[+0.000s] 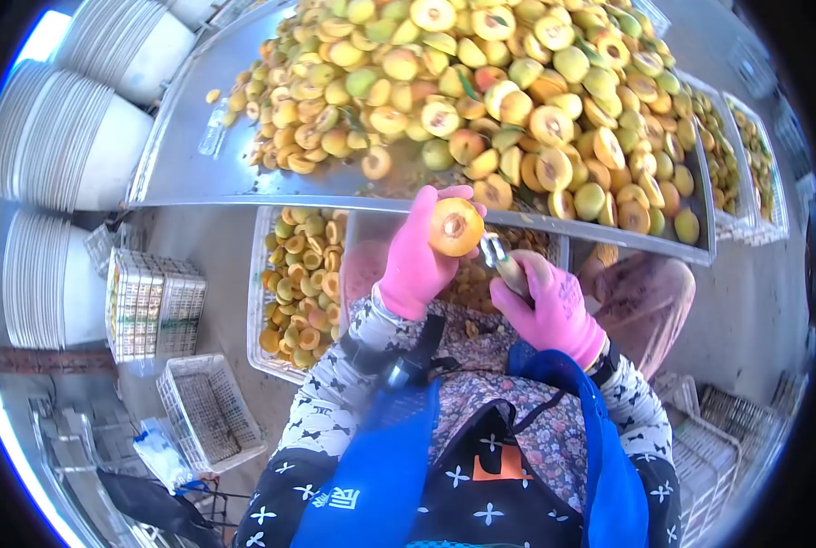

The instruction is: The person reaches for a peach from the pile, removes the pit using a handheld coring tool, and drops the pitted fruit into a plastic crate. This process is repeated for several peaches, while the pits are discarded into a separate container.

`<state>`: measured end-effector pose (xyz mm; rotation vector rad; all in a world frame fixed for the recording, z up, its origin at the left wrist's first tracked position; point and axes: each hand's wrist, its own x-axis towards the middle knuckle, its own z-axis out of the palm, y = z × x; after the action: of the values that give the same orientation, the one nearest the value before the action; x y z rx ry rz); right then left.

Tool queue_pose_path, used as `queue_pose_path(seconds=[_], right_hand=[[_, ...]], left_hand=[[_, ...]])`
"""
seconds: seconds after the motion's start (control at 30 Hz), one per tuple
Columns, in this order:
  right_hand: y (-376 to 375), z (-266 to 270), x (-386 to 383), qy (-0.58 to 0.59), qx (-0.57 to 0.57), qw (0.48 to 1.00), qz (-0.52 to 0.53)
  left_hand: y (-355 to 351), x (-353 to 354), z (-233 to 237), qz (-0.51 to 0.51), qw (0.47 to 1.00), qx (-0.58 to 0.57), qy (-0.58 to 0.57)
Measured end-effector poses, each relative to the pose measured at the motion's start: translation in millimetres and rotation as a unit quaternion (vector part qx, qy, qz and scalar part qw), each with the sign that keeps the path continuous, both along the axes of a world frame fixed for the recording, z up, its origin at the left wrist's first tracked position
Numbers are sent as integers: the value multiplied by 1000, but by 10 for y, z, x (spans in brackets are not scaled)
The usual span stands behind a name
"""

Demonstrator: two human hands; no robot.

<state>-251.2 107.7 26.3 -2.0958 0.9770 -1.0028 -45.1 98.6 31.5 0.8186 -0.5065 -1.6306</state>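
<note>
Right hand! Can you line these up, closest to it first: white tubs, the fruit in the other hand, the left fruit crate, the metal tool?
1. Metal tool, in the right hand.
2. Cut fruit, in the left hand.
3. Fruit crate, left.
4. White tubs, far left.

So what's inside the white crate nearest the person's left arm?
Pieces of yellow-green fruit, many cut and hollowed, fill the crate. The lower layers are covered by those on top, and the metal table hides its far end.
</note>
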Motion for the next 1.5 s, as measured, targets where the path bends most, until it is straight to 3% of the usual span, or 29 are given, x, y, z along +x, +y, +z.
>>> queue_pose_path(seconds=[0.03, 0.1, 0.23, 0.37, 0.53, 0.67, 0.77, 0.87, 0.97, 1.07, 1.17, 1.2, 1.27, 1.33, 1.47, 1.5], right_hand=[[-8, -56, -20, 8, -26, 1000, 5], [18, -142, -79, 40, -60, 997, -7], [87, -135, -169, 103, -51, 993, -12], [127, -173, -198, 181, -68, 980, -41], [157, -274, -240, 225, -80, 971, -10], [201, -342, -113, 154, 48, 987, 17], [280, -317, 41, 53, 125, 991, 14], [321, -278, 126, -17, 181, 983, 1], [338, -400, 172, -60, 135, 989, 4], [316, -254, 144, -116, 262, 954, 84], [163, 1, 46, -178, 584, 775, 162], [130, -65, 4, -200, 598, 754, 186], [210, -166, 51, -128, 440, 883, 97], [226, -165, 46, -113, 407, 903, 75], [142, -12, -50, -196, 595, 755, 196], [116, -10, -65, -201, 596, 747, 215]], left_hand=[[55, -102, -25, 0, 999, -3, -33], [133, -245, -106, 12, 940, -138, -311], [198, -314, -71, -24, 890, -224, -396], [235, -378, -43, -55, 912, -156, -375], [242, -392, -185, -24, 957, -63, -282], [232, -436, -189, 27, 953, -79, -291], [225, -398, -271, 73, 900, -182, -389], [235, -555, -43, 100, 950, -31, -294], [249, -547, -92, 113, 964, -82, -228], [261, -585, 17, 120, 967, -80, -210], [203, -544, -96, 95, 958, -143, -231], [181, -560, -90, 88, 963, -111, -228], [163, -613, -44, 103, 977, -25, -183], [175, -683, 79, 114, 976, 26, -182], [198, -563, 74, 72, 971, 3, -229], [195, -564, 55, 73, 965, -3, -251]])
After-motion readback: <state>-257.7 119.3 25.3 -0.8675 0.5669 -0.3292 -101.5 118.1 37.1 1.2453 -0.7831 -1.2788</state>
